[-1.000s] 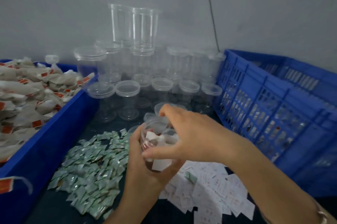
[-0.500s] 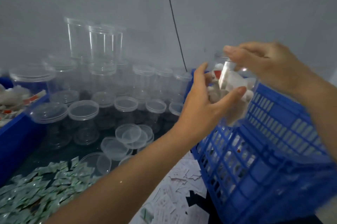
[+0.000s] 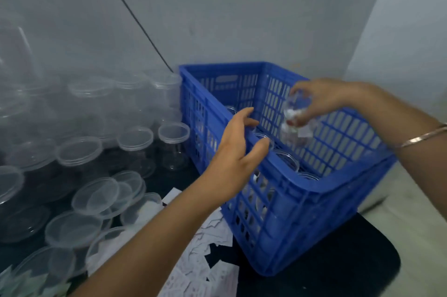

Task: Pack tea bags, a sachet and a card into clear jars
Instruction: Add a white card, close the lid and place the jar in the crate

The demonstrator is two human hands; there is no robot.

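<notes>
— Dark surface (image 3: 326,272), blue crate (image 3: 314,190) on it. Where's the filled jar (image 3: 294,124)?
— Over the crate's opening, above other jars (image 3: 287,161). The right hand (image 3: 321,100) grips its top.
— The left hand (image 3: 235,156)?
— Fingers spread, holding nothing, at the crate's rim, apart from the jar.

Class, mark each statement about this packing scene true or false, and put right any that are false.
1. The right hand holds a filled jar over the blue crate. True.
2. The left hand grips a lid. False: it is open and holds nothing.
3. The crate holds nothing. False: jars stand inside it.
4. Loose lids lie to the left of the crate. True.
</notes>
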